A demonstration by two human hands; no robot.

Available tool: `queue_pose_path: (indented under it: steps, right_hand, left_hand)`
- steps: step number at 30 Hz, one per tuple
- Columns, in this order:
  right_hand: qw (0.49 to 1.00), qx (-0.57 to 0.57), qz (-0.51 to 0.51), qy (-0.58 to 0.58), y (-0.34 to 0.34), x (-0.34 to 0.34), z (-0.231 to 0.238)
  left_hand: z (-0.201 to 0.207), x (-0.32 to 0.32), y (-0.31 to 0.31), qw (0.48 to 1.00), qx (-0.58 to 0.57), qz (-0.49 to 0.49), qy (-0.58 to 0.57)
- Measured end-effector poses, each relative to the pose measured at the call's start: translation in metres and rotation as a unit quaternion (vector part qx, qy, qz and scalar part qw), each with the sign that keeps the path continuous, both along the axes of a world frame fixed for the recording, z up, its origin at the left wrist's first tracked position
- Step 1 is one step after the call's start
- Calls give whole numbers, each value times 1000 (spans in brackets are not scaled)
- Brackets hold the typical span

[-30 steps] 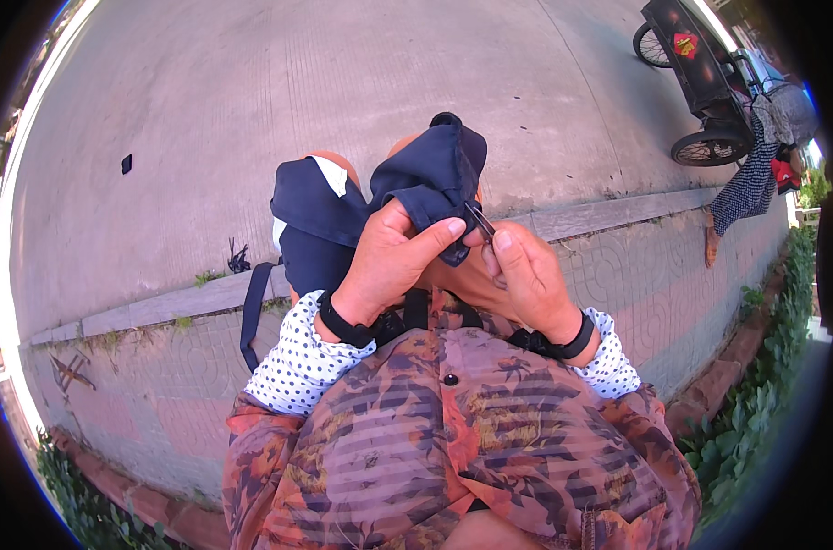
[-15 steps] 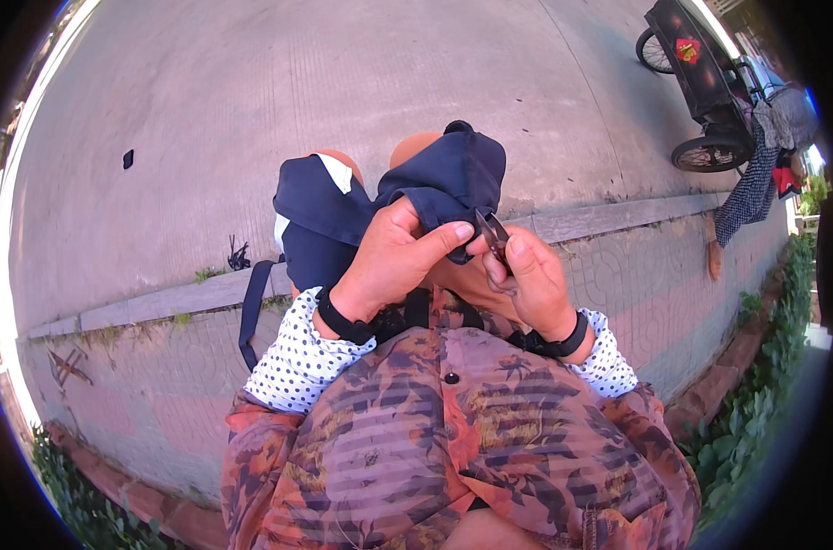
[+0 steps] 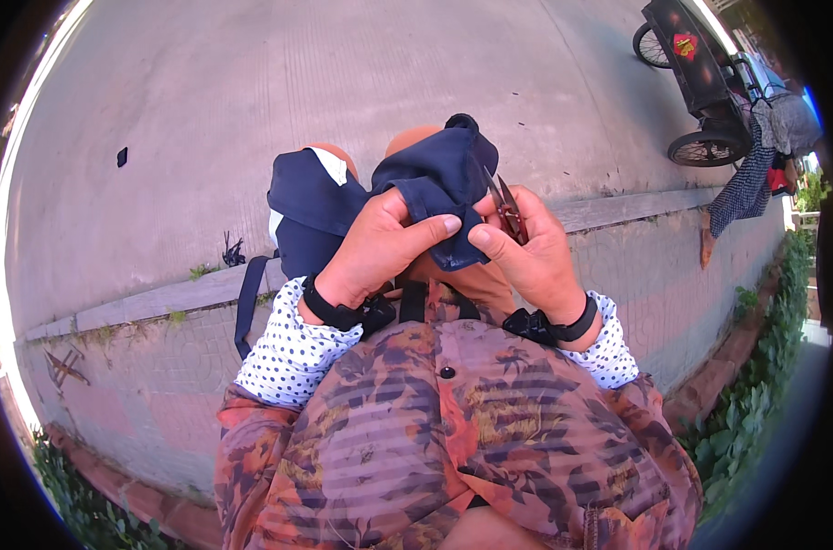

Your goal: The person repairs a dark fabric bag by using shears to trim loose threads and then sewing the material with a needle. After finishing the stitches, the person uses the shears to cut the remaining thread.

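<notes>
Concrete (image 3: pixel 251 101) beyond; navy cloth (image 3: pixel 435 170) pinched by left fingers (image 3: pixel 427 235), snips (image 3: pixel 511 218) held within curled right fingers (image 3: pixel 495 244).

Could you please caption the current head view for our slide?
Left hand grips dark blue cloth while the right hand holds scissors beside it.

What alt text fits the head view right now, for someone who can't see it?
The left hand pinches dark blue cloth; the right hand, close beside, holds small dark-bladed snips. A black wheeled cart stands farther off at upper right.
</notes>
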State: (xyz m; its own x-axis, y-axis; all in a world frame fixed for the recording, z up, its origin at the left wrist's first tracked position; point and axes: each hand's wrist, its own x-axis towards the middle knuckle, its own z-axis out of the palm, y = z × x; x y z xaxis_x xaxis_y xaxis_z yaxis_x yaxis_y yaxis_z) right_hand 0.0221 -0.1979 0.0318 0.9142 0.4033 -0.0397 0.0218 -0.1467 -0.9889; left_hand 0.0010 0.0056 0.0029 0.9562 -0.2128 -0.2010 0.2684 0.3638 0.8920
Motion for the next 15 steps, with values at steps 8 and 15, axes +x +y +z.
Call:
queue_pose_path:
  steps: [8,15]
  right_hand:
    - [994,56,-17,87,-1,6,-12]
    - [984,108,-12,139,1,6,-10]
  left_hand:
    - [-5,0,1,1000,-12,1,-6]
    - [-11,-2,3,999,-45,20,0]
